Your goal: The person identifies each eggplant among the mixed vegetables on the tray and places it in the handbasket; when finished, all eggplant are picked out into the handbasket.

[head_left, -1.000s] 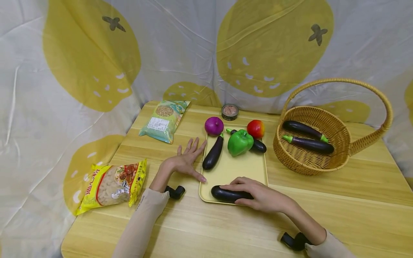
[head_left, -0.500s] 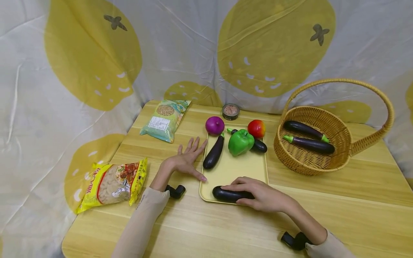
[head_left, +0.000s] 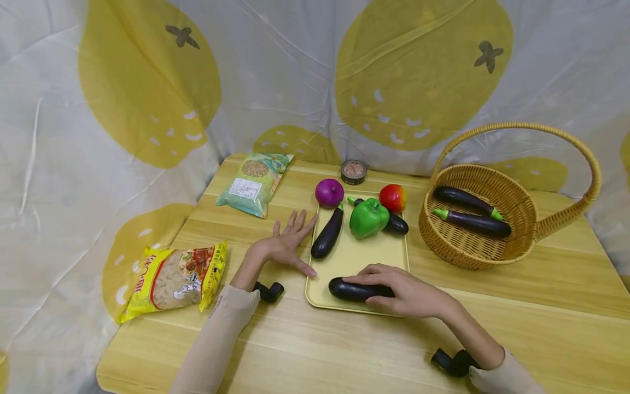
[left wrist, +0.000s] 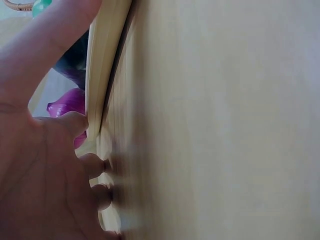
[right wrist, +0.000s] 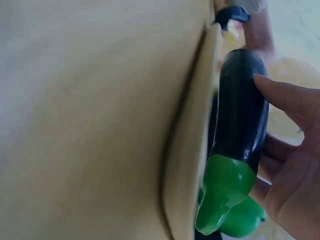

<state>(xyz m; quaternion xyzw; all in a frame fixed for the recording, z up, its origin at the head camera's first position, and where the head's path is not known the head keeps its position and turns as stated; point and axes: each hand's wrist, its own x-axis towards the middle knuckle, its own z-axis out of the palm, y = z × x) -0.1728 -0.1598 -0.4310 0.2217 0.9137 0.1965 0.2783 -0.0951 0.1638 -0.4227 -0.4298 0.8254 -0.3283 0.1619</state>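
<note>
My right hand point(head_left: 413, 293) grips an eggplant point(head_left: 356, 290) at the near edge of the pale yellow tray point(head_left: 366, 257). In the right wrist view, thumb and fingers lie on either side of its dark body point(right wrist: 242, 100), and its green stem end points down the picture. My left hand point(head_left: 285, 246) spreads its fingers at the tray's left edge, thumb at the rim. On the tray lie another eggplant point(head_left: 327, 234) on the left, a green bell pepper point(head_left: 369, 218) and an eggplant point(head_left: 397, 224) partly hidden behind the pepper.
A purple onion point(head_left: 329, 193) and a red fruit point(head_left: 392, 197) sit at the tray's far end. To the right, a wicker basket point(head_left: 443, 249) with a tall handle holds two eggplants. Two food bags point(head_left: 179, 278) point(head_left: 256, 185) lie left, and a small round tin point(head_left: 354, 172) stands behind.
The eggplant in my right hand has shifted slightly right and away from the tray's near edge, with its near side a little higher. My left hand stays in place.
</note>
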